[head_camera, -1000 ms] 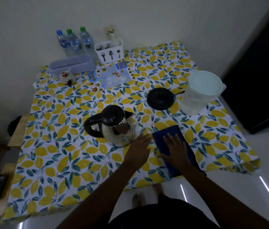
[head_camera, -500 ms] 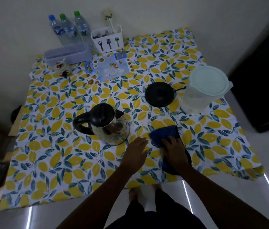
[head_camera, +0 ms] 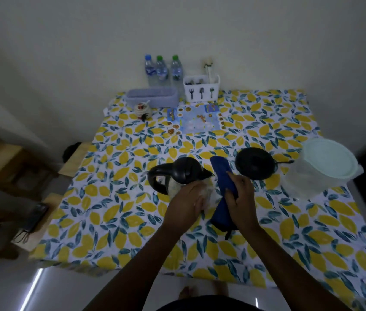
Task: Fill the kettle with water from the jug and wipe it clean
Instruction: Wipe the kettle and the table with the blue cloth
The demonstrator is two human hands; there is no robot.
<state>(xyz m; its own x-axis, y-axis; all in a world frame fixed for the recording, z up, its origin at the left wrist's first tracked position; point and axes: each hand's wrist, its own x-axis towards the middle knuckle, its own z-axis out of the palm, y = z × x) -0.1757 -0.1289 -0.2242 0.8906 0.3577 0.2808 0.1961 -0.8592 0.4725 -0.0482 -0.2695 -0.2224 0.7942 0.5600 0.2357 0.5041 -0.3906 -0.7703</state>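
Note:
A steel kettle (head_camera: 178,176) with a black lid and handle stands in the middle of the lemon-print tablecloth (head_camera: 114,212). My left hand (head_camera: 187,202) is wrapped around the kettle's near side, hiding much of its body. My right hand (head_camera: 241,196) grips a dark blue cloth (head_camera: 222,173), lifted off the table and held upright just right of the kettle. The kettle's black base (head_camera: 255,166) lies further right. A translucent jug (head_camera: 321,169) with a pale green lid stands at the right edge.
At the back stand three water bottles (head_camera: 162,69), a white cutlery holder (head_camera: 201,87), a grey basket (head_camera: 151,97), a small jar (head_camera: 142,110) and a blue sticker sheet (head_camera: 196,118). Wooden furniture (head_camera: 4,167) is on the left. The table's near edge is by my body.
My right hand has picked the blue cloth up off the table and raised it beside the kettle. My left hand moved from the tablecloth onto the kettle's body. The view shifted right.

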